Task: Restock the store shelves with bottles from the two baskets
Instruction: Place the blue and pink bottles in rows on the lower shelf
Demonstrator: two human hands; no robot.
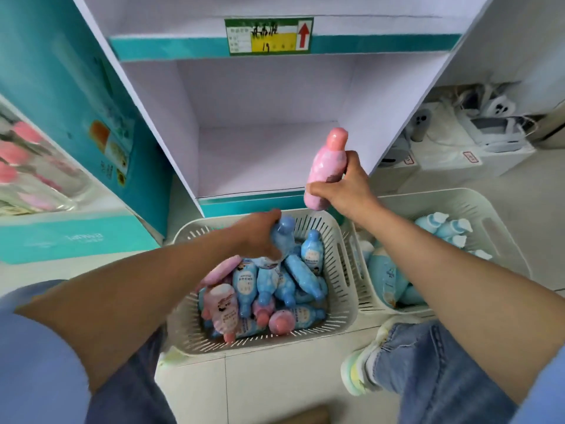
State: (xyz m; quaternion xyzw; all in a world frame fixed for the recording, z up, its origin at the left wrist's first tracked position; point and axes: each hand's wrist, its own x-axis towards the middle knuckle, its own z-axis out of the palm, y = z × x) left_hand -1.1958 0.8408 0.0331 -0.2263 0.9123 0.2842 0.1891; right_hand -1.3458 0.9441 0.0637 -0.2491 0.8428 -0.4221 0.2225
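Right hand (342, 185) grips a pink bottle (327, 169) near the shelf's (260, 154) front edge; tilted, it may topple once set down.

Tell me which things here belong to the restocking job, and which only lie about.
Job: pink bottle in right hand; blue bottle in left hand; left basket; right basket; bottom shelf.
Lying about: white devices; teal box.

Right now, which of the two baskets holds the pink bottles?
The left basket, under the left hand: pink bottles lie mixed among its blue ones. The right basket shows only blue bottles with white caps.
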